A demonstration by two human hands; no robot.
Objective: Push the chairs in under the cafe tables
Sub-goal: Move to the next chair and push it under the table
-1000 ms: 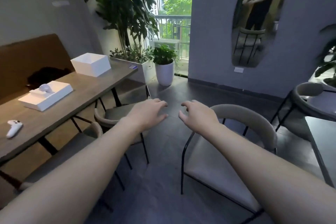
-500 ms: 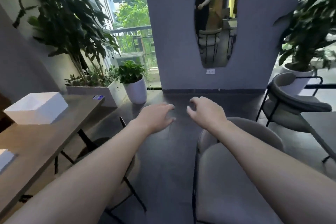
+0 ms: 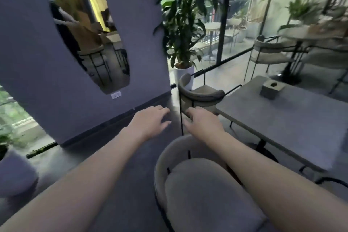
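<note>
A beige cushioned chair [image 3: 197, 190] with a curved back and black metal frame stands just below me, out from the grey cafe table [image 3: 293, 124] to its right. A second, similar chair [image 3: 201, 96] sits at the table's far left end, partly under it. My left hand [image 3: 150, 120] floats over the floor with fingers spread, holding nothing. My right hand [image 3: 203, 122] hovers above the near chair's curved back, fingers loose and apart, not touching it.
A grey wall with a tall mirror [image 3: 88, 34] stands to the left. A potted plant [image 3: 182, 30] is beside the far chair. A concrete block [image 3: 272, 88] rests on the table. More chairs [image 3: 267, 52] and a round table stand at the back right.
My view has swung to the right: the wooden table and its chairs left the frame, and the grey table and far chair came in. Both hands stay out in front, empty.
</note>
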